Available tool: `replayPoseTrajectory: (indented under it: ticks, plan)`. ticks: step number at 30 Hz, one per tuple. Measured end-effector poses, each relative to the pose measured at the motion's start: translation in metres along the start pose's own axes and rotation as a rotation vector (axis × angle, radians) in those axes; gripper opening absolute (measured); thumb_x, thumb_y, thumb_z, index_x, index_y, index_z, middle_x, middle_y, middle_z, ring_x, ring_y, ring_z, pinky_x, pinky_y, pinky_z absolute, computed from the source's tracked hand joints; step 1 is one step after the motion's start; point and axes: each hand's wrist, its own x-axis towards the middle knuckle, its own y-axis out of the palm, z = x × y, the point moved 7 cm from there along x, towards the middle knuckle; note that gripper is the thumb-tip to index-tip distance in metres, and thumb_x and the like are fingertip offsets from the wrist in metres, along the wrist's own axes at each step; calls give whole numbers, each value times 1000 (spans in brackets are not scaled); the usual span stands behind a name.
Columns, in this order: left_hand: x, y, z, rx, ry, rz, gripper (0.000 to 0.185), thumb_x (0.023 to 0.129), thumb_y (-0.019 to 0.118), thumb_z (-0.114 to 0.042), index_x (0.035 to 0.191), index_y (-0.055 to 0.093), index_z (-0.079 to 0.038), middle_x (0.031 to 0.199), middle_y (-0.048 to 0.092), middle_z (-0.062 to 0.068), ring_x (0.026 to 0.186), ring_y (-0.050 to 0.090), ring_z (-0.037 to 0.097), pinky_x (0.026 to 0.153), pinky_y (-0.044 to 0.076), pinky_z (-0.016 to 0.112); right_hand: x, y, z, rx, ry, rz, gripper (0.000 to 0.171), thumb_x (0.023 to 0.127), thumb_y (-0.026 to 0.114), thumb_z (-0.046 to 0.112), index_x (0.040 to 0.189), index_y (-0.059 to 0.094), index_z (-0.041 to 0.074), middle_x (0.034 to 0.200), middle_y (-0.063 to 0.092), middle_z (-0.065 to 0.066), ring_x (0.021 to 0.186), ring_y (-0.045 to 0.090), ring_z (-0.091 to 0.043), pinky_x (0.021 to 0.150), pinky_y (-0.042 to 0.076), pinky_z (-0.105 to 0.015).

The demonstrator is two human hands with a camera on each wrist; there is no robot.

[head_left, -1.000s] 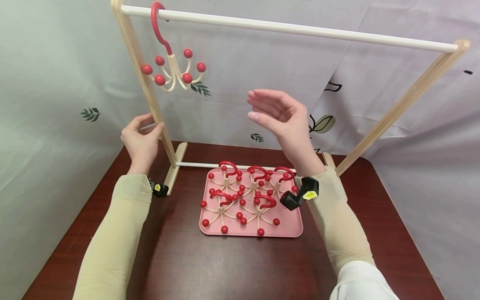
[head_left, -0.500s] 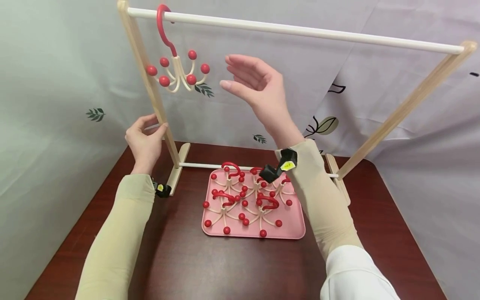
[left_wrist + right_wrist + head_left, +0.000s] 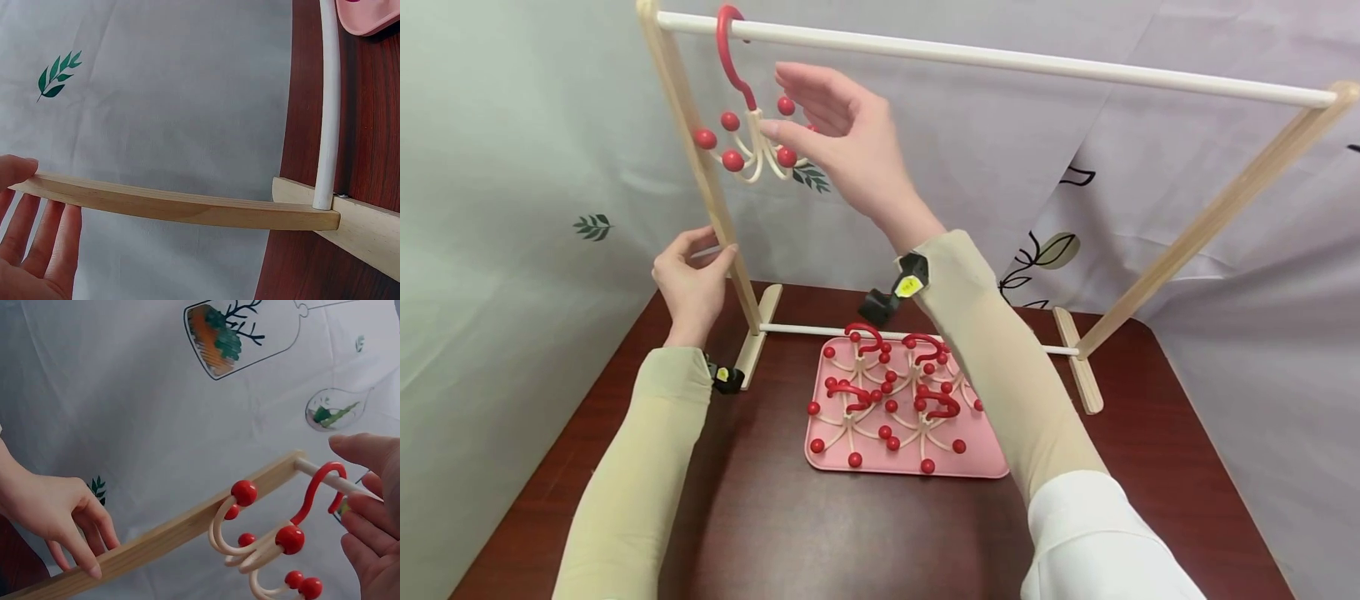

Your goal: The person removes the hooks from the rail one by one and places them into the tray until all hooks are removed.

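Two hands work at a small wooden rack. Fingers of the right hand (image 3: 842,133) are loosely spread and relaxed, their tips just beside the red-beaded hanger (image 3: 748,125); whether they touch it I cannot tell. That hanger hangs by its red hook from the white rail (image 3: 1000,60), near the left upright (image 3: 700,167). Thumb and fingers of the left hand (image 3: 688,279) pinch that upright. Below, a pink tray (image 3: 985,462) on the dark table (image 3: 850,542) carries more hangers (image 3: 887,392).
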Motion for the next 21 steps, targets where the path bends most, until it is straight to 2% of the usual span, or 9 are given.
replayPoseTrajectory:
  ticks: [3, 8, 15, 18, 21]
  plan:
    - [-1, 0, -1, 3, 3, 2, 32, 87, 83, -20, 119, 77, -17, 112, 74, 4, 94, 72, 12, 81, 59, 26, 10, 6, -3, 15, 9, -4, 53, 85, 83, 1, 134, 64, 2, 132, 66, -2, 117, 59, 0, 101, 42, -13]
    - [-1, 0, -1, 4, -7, 4, 33, 87, 83, -20, 119, 77, -17, 113, 74, 3, 96, 72, 12, 80, 59, 26, 24, 18, -7, -34, 36, 23, 56, 85, 83, 4, 137, 62, 4, 134, 65, -1, 117, 58, 4, 99, 40, -9]
    - [-2, 2, 1, 8, -15, 7, 33, 87, 83, -20, 119, 77, -16, 113, 73, 5, 97, 72, 14, 80, 60, 27, 27, 30, -4, -92, 60, 78, 61, 86, 83, 6, 142, 60, 6, 132, 65, 2, 118, 56, 6, 100, 36, -6]
    - [-1, 4, 1, 6, -16, 10, 33, 87, 83, -20, 120, 77, -16, 114, 73, 5, 98, 72, 15, 80, 60, 27, 29, 28, -4, -92, 49, 55, 57, 87, 83, 6, 139, 62, 5, 127, 68, 1, 113, 59, 4, 99, 38, -6]
    - [-1, 5, 1, 3, -17, 16, 33, 88, 83, -20, 120, 77, -16, 114, 73, 5, 98, 72, 15, 79, 60, 27, 30, 21, -6, -101, 53, -3, 50, 87, 82, 7, 135, 66, 6, 120, 71, 1, 108, 62, 2, 96, 41, -8]
